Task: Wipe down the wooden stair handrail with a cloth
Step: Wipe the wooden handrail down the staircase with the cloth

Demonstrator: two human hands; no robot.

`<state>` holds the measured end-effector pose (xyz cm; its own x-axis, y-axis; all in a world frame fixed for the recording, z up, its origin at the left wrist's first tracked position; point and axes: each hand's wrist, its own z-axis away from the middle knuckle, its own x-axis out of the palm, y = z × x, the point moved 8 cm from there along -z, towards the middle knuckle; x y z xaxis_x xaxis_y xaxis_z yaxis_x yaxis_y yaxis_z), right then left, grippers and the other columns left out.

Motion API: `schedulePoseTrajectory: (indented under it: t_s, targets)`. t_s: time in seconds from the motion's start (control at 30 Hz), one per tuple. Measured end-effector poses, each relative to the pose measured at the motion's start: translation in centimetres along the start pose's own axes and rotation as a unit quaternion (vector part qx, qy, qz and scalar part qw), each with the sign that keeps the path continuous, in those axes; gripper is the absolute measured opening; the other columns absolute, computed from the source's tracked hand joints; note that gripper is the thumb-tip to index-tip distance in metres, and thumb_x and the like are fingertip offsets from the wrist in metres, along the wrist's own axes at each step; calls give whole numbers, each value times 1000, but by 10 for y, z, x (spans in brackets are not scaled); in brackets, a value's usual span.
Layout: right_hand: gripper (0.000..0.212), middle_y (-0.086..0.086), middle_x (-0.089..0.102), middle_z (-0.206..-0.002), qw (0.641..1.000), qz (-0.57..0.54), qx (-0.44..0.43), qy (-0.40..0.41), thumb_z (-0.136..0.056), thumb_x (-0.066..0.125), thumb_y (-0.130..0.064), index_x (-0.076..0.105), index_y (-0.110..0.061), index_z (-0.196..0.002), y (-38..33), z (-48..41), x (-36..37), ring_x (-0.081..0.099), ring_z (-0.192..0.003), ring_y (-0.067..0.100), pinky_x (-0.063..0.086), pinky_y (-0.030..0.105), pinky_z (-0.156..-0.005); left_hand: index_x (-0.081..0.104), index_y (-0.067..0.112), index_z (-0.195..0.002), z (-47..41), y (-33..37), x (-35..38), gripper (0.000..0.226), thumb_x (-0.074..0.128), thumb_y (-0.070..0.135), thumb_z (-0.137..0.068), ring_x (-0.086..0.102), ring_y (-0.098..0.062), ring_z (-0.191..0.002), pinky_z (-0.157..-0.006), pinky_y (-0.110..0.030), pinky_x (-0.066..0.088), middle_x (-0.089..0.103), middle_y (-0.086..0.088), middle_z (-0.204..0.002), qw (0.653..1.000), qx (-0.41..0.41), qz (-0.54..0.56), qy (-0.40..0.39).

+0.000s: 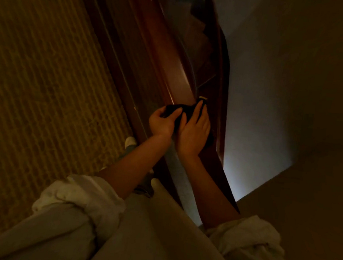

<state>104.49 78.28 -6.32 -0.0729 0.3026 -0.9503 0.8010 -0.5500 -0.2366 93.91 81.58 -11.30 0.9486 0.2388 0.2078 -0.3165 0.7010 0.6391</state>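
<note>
rolled white sleeves [83, 196] near | white shoe [130, 141] on patterned carpet [36, 88] left | left hand [160, 123] fingers curled, pinching dark cloth [180, 109] | right hand [194, 131] flat, fingers straight, pressing cloth | cloth on wooden handrail [171, 64], which runs far | pale wall [271, 96] right | dim

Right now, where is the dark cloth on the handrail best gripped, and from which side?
Take the bunched left end of the dark cloth, from the left, as the left hand pinches it; the rest lies spread on the wooden handrail under the flat right hand.
</note>
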Motion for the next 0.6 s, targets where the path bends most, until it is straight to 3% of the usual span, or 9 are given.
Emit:
schedulePoseTrajectory:
  t_s: [0.17, 0.4, 0.5, 0.6]
  targets:
    - [68, 19, 35, -152, 999, -21, -5, -45, -99, 32, -48, 30, -3, -150, 15, 28, -5, 38, -138, 31, 31, 39, -111, 55, 0, -126, 18, -9, -2, 46, 72, 5, -83, 60, -21, -107, -88, -26, 50, 62, -10, -114, 1000, 5, -30, -9]
    - [75, 11, 28, -157, 980, -121, 125, -94, -94, 26, -60, 23, -14, -153, 61, 75, -32, 27, -143, 26, 21, 40, -115, 61, 6, -121, 51, -69, -24, 43, 75, 14, -82, 63, -25, -108, -94, -40, 52, 66, -11, -115, 989, -56, -119, -69]
    - [64, 6, 46, -146, 967, -116, 213, -72, -97, 26, -55, 39, -18, -146, 61, 48, -27, 40, -135, 23, 23, 41, -113, 64, 5, -117, 49, -67, -20, 41, 77, 17, -80, 66, -26, -101, -90, -42, 55, 69, -12, -109, 988, -56, -127, -62]
    - [44, 4, 63, -122, 964, -94, 241, -56, -104, 30, -41, 59, -16, -126, 57, 20, -23, 57, -113, 23, 37, 38, -99, 68, 9, -109, 42, -60, -17, 40, 81, 25, -75, 68, -25, -96, -87, -44, 56, 71, -10, -103, 989, -59, -133, -27]
